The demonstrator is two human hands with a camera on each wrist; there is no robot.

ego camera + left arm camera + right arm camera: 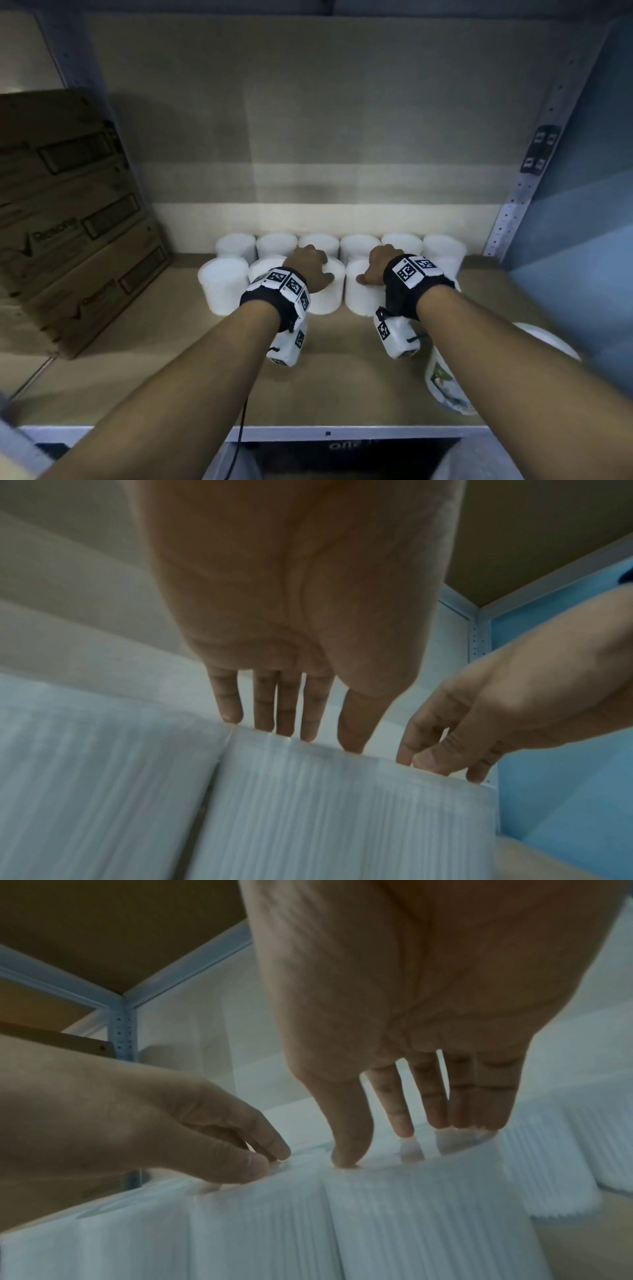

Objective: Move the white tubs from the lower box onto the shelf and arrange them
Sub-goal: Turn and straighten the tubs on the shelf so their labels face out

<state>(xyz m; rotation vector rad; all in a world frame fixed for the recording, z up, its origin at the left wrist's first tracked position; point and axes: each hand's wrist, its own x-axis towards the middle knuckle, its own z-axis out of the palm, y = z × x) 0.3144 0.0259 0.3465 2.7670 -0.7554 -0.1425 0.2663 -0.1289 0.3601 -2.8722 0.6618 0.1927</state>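
Stacked cardboard cartons (68, 219) stand at left.

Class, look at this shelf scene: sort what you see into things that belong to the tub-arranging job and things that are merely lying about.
Belonging to the job:
- white tubs in two rows on the shelf
- left hand on a front-row tub
- right hand on the neighbouring front-row tub

Just lying about:
- stacked cardboard boxes on the left
- labelled white container lying near the right front
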